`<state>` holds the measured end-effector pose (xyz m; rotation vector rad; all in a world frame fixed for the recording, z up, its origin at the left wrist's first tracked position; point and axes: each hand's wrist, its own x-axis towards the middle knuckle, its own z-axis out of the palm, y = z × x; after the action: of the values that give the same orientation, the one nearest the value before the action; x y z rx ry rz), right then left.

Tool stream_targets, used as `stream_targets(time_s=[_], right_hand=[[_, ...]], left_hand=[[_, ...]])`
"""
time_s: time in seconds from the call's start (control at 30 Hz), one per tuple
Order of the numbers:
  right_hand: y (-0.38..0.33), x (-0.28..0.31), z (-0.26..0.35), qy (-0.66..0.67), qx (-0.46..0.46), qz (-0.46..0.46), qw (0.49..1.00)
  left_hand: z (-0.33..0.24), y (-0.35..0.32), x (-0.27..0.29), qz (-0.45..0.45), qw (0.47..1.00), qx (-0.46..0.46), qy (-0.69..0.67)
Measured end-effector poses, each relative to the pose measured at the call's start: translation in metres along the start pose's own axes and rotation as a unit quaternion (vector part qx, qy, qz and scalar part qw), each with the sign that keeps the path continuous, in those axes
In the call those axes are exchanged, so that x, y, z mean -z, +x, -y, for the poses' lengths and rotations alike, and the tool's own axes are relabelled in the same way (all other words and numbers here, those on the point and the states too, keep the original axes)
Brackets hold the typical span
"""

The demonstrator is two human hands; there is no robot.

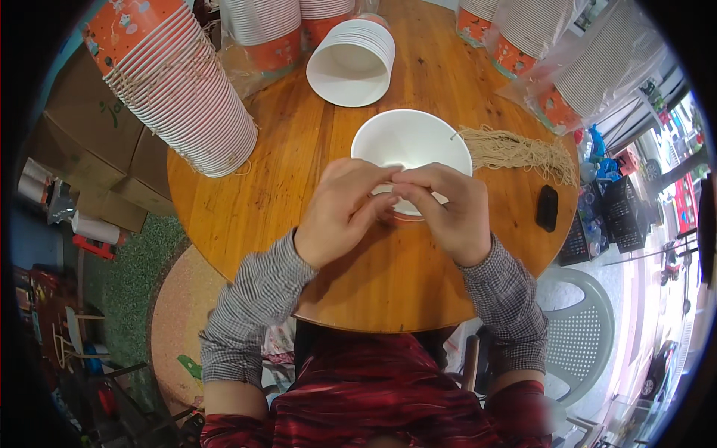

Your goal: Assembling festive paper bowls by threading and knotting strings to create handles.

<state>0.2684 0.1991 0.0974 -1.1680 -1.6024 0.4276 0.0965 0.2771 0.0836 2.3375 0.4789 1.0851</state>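
Observation:
A white-lined paper bucket (412,134) with an orange outside stands on the wooden table in front of me, its mouth toward me. A short bit of string (453,137) shows at its right rim. Over its near side my left hand (345,205) and my right hand (447,205) meet, thumbs and forefingers pinched with the tips almost touching. Whatever they pinch is too small to make out; thin string may be there, but I cannot tell. Right of the bucket lies a bundle of beige string (519,151).
A tall stack of orange-and-white buckets (183,93) leans at the left, string tangled on it. Another short stack (351,67) lies on its side behind. Bagged stacks (597,71) line the far right. A black oblong object (547,208) lies near the table's right edge.

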Motion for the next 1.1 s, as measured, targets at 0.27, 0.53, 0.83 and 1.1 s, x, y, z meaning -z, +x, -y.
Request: stream_targets(time_s=[0.27, 0.53, 0.83, 1.1], right_hand=[[-0.055, -0.013, -0.017, -0.233, 0.061, -0.064, 0.968], [-0.07, -0.024, -0.071, -0.398, 0.181, -0.072, 0.896], [-0.056, -0.027, -0.091, -0.382, 0.222, -0.029, 0.897], [-0.07, -0.001, -0.066, -0.124, -0.029, 0.023, 0.992]], left_hand=[[0.032, 0.009, -0.008, 0.05, 0.996, 0.065, -0.049], [0.038, -0.006, -0.025, -0.065, 0.994, -0.053, 0.068], [0.025, 0.002, -0.028, -0.089, 0.982, 0.04, 0.164], [0.025, 0.011, -0.015, 0.009, 0.998, 0.034, -0.045]])
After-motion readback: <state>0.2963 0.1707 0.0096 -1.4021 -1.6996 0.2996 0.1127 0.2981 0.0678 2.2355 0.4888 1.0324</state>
